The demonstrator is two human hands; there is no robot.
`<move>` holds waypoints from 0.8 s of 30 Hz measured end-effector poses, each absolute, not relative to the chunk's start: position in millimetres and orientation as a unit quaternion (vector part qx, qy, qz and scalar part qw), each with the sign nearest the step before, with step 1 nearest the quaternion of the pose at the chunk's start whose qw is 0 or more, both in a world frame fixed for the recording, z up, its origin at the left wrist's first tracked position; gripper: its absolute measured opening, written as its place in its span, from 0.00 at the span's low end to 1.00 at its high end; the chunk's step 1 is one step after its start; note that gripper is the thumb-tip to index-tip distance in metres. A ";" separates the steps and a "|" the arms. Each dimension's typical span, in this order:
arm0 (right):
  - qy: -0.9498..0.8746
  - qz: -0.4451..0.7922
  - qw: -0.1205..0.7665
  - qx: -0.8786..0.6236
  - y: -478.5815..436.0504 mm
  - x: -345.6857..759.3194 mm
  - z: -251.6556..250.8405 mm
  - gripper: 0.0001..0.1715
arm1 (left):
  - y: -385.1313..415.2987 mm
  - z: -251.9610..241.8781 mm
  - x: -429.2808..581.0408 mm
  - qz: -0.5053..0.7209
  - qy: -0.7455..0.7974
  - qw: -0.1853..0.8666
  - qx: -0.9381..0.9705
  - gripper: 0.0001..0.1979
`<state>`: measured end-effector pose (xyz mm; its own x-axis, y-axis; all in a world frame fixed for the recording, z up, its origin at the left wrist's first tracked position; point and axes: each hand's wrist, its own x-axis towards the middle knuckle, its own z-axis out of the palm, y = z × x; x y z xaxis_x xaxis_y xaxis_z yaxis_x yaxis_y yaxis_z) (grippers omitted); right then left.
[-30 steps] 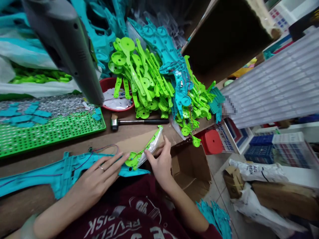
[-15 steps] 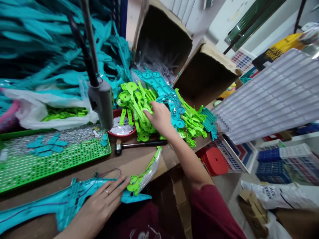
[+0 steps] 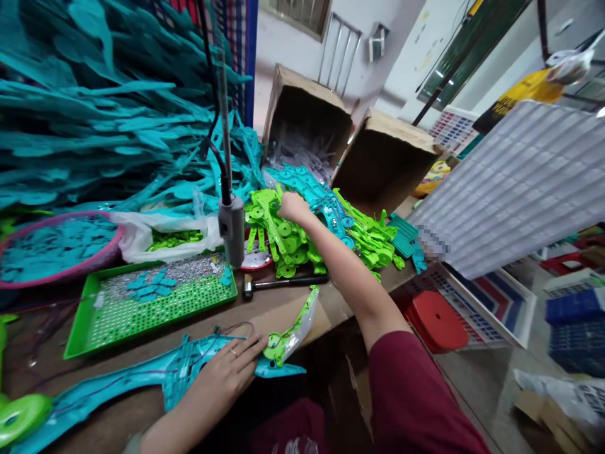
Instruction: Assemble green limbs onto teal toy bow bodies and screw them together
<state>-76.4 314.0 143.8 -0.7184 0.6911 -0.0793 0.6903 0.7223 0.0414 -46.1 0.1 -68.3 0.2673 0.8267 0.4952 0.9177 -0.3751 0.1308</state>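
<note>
My left hand [image 3: 231, 369], fingers stretched out, lies flat on a long turquoise plastic part [image 3: 118, 378] with thin wires along it. Close to its fingertips, a green plastic arm with a round end and a clear piece [image 3: 293, 328] rests over the turquoise part. My right hand [image 3: 293, 208] reaches into the pile of green plastic parts [image 3: 290, 246], its fingers curled on one of them; the fingertips are partly hidden. Beside that pile lie turquoise plastic parts [image 3: 302, 183] with wires.
A hammer [image 3: 283, 284] lies before the pile. Left of it stands a green perforated tray [image 3: 142, 318] of screws, under a hanging grey electric screwdriver [image 3: 231, 230]. Two cardboard boxes [image 3: 397, 123] stand behind. A pink-rimmed basket [image 3: 120, 236] holds turquoise pieces.
My right hand has moved farther back over the green pile, and its fingers have curled in. My left hand stays on the turquoise part. The view has shifted left.
</note>
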 end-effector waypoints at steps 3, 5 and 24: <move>0.938 0.078 0.021 0.338 306.9 -58.2 180.8 0.16 | 0.0 -66.6 -46.5 -0.234 -0.558 0.091 -0.791 0.11; 0.945 0.118 0.012 0.305 297.4 -31.1 195.0 0.19 | -2.4 -67.3 -47.2 -0.235 -0.558 0.090 -0.791 0.12; 0.985 -0.087 0.145 0.017 170.4 91.8 59.7 0.30 | -25.2 -59.5 -41.0 -0.240 -0.650 0.016 -0.720 0.12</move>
<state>91.8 170.4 59.7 -0.9572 0.0086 -0.2894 0.0590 0.9844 -0.1660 -41.0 -25.2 -59.5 0.0384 0.9296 0.3667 0.9446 -0.1535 0.2902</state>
